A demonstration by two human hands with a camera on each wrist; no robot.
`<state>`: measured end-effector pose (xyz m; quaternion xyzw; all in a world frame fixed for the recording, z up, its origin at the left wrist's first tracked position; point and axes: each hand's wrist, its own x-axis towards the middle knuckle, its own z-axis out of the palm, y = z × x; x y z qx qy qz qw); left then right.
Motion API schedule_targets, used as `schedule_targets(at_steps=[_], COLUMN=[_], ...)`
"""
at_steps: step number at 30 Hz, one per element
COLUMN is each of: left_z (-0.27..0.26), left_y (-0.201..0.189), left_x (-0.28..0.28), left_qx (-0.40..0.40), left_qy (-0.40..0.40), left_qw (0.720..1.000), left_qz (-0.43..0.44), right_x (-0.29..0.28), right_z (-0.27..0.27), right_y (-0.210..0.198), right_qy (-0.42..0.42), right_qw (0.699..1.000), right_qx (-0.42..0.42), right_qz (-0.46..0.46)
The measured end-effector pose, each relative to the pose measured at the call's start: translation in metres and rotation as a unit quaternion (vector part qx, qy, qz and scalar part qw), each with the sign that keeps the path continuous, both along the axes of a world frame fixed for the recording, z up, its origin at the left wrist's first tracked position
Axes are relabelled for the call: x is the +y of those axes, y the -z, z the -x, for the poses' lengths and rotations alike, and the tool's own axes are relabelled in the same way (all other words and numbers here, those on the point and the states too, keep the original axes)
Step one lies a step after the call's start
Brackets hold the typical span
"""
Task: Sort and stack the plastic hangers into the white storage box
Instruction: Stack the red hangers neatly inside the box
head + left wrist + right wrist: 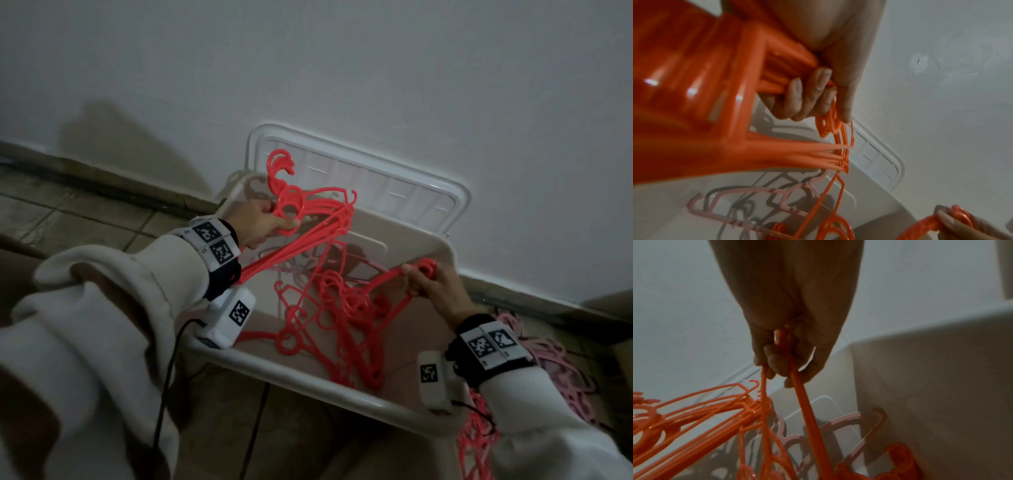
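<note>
My left hand (263, 222) grips a bundle of red hangers (308, 209) near their hooks, held above the far left corner of the white storage box (308, 380). In the left wrist view its fingers (807, 97) curl round the bundle (694, 81). My right hand (428, 284) holds red hangers (387, 277) over the box's right side; the right wrist view shows its fingers (777, 360) wrapped round them (803, 402). More red hangers (335, 308) lie tangled inside the box. Pale pink hangers (756, 194) lie on the box floor.
The box's clear lid (376, 178) leans on the white wall (342, 68) behind. A heap of pink hangers (561, 359) and red hangers (476, 442) lies on the floor to the right. Brown floor tiles (85, 212) spread to the left. A black cable (168, 377) hangs from my left wrist.
</note>
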<state>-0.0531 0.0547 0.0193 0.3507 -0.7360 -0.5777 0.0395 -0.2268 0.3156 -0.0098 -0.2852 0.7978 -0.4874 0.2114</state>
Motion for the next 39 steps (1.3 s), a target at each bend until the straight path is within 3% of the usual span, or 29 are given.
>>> schedule_targets(at_steps=[4, 8, 11, 13, 18, 22, 25, 29, 32, 39], left_z=[0.0, -0.003, -0.005, -0.004, -0.003, -0.003, -0.004, -0.006, -0.006, -0.008], left_y=[0.005, 0.01, 0.014, 0.015, 0.017, 0.014, 0.012, 0.016, 0.013, 0.014], left_x=[-0.002, -0.002, -0.003, -0.003, -0.004, 0.0, 0.002, 0.008, 0.013, 0.02], left_qx=[-0.031, -0.061, -0.082, -0.075, -0.066, -0.04, -0.018, 0.001, 0.029, 0.066], left_qy=[-0.004, -0.005, 0.005, 0.008, 0.018, 0.035, 0.037, 0.002, -0.01, 0.015], left_qw=[0.999, 0.998, 0.997, 0.997, 0.998, 0.999, 0.998, 0.998, 0.996, 0.989], left_qz=[0.011, 0.021, -0.013, -0.024, -0.007, -0.011, -0.036, -0.067, -0.081, -0.135], right_x=[-0.008, -0.016, -0.019, -0.024, -0.032, -0.026, -0.029, -0.051, -0.067, -0.09], right_z=[-0.003, -0.006, -0.006, -0.007, -0.025, -0.04, -0.052, -0.079, -0.097, -0.125], right_y=[-0.007, -0.019, -0.035, -0.042, -0.053, -0.055, -0.048, -0.039, -0.028, -0.02], right_qy=[-0.003, 0.069, 0.038, 0.005, -0.015, -0.059, -0.142, -0.25, -0.292, -0.303], right_qw=[0.997, 0.983, 0.973, 0.964, 0.963, 0.945, 0.972, 0.968, 0.954, 0.943], right_qx=[-0.001, -0.045, -0.114, -0.186, -0.253, -0.288, -0.148, 0.006, 0.069, 0.133], right_qz=[0.078, 0.162, 0.194, 0.192, 0.09, 0.145, 0.117, 0.028, -0.013, -0.033])
